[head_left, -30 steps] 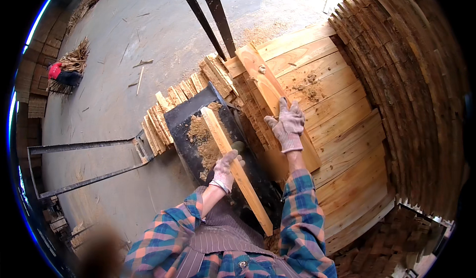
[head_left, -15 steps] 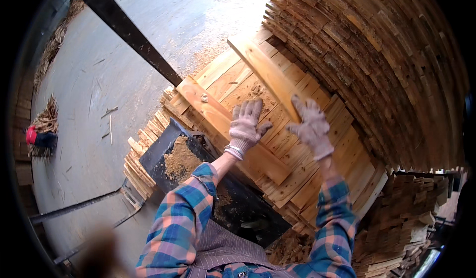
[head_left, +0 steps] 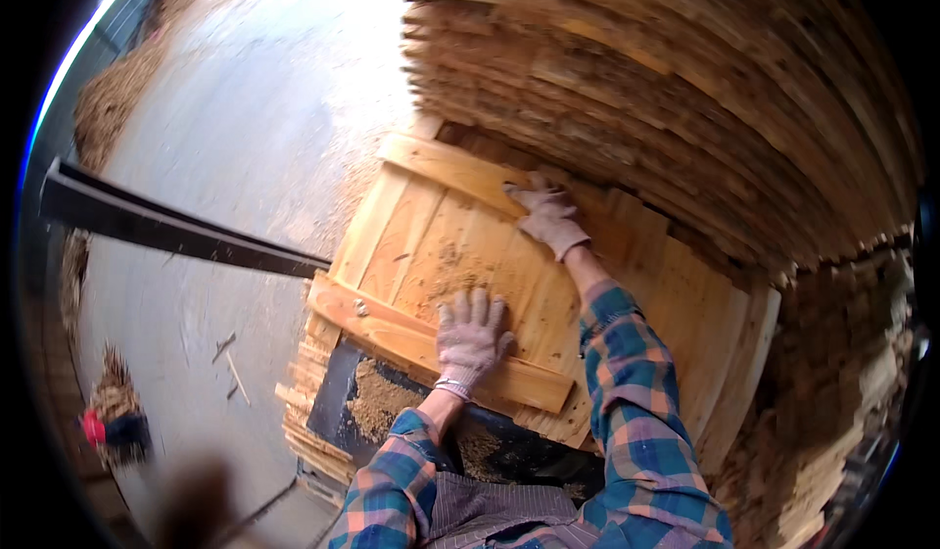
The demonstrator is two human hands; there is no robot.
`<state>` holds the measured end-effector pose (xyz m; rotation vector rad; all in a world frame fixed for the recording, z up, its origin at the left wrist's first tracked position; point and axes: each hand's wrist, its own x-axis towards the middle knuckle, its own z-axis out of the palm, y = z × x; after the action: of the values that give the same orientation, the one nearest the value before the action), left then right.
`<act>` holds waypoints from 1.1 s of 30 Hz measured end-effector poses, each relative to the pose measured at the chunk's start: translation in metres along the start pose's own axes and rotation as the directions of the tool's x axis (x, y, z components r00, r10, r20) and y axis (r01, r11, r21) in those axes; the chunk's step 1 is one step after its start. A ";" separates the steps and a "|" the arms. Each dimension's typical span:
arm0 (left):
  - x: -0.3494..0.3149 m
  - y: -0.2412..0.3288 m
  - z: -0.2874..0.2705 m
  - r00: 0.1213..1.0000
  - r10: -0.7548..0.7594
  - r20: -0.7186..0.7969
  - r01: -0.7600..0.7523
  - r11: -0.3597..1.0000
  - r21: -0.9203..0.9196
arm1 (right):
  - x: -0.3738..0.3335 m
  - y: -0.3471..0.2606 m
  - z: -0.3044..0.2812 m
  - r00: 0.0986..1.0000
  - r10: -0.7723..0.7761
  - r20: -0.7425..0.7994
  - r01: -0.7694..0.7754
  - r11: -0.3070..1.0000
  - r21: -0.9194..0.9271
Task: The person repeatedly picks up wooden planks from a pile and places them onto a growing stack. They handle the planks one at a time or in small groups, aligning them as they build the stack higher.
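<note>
My left hand [head_left: 472, 341], in a pale knitted glove, lies flat with fingers spread over a near wooden board [head_left: 534, 384]. Its fingertips reach onto a layer of side-by-side planks [head_left: 529, 280]. My right hand [head_left: 550, 218], gloved alike, is stretched out at a far wooden board [head_left: 452, 173], fingers apart and some over its surface. Both boards lie crosswise on the planks, one along the near edge, the other along the far edge. Loose sawdust [head_left: 458, 273] is scattered on the planks between them.
A tall stack of boards [head_left: 627, 89] rises close behind the planks. A dark metal bar [head_left: 186, 226] juts out left over the concrete floor [head_left: 245, 157]. Below my left hand is a black metal surface with sawdust [head_left: 384, 400]. A twig broom [head_left: 116, 392] is at far left.
My right hand and the far board have moved away from me; that board, slanted before, now lies along the far edge. My left hand stays on the near board. The view has turned.
</note>
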<state>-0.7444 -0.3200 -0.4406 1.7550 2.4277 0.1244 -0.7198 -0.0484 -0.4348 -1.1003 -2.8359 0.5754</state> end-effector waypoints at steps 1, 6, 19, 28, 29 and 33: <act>0.002 0.001 0.003 1.000 0.004 -0.019 -0.004 1.000 0.000 | -0.005 0.000 -0.007 1.000 0.002 0.027 -0.002 1.000 0.026; -0.005 -0.010 0.015 0.994 -0.098 0.039 0.095 0.992 0.083 | -0.079 -0.035 -0.012 0.989 -0.108 -0.097 0.106 0.994 -0.024; 0.041 0.264 -0.090 0.919 0.317 -0.234 -0.394 0.718 -0.575 | -0.593 0.238 -0.288 0.783 0.328 -0.529 -0.547 0.767 -0.335; 0.122 0.693 -0.271 0.695 0.590 -0.410 -0.660 0.750 -0.039 | -0.621 0.372 -0.400 0.571 0.504 -0.648 -0.748 0.644 -0.158; 0.132 0.720 -0.283 0.714 0.614 -0.337 -0.611 0.781 0.128 | -0.616 0.382 -0.396 0.566 0.511 -0.646 -0.747 0.649 -0.141; 0.187 0.756 -0.261 0.619 0.682 -0.390 -0.346 0.682 0.644 | -0.608 0.391 -0.380 0.569 0.533 -0.626 -0.750 0.648 -0.130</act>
<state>-0.1358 0.0996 -0.0820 3.1201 2.3074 0.1234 0.0515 -0.0606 -0.1661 -2.0352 -1.9946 -0.3140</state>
